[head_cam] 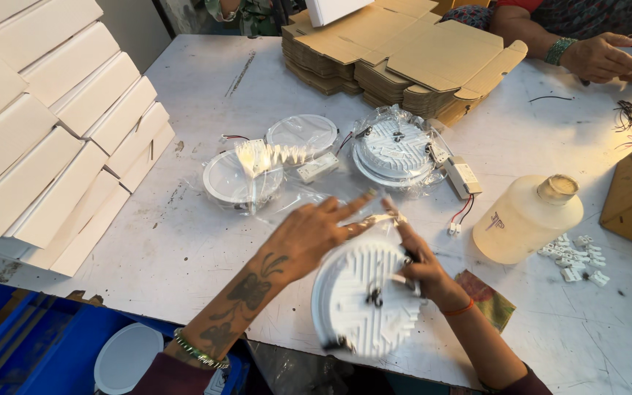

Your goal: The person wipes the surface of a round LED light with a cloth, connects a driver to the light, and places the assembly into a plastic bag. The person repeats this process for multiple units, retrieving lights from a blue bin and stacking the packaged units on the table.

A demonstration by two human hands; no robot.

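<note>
Both hands work over the bench (pixel 184 241): right hand (pixel 420 265) clasps the round white lamp housing (pixel 363 296) in a pinching grip, left hand (pixel 314 232) hovers with fingers spread.

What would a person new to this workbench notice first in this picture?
First, the round white ribbed plastic lamp housing at the bottom centre, held by the right hand, with the left hand spread above it. Behind it on the scuffed white table lie more lamps in clear plastic bags. A slanted stack of white cardboard boxes fills the left side.
</note>
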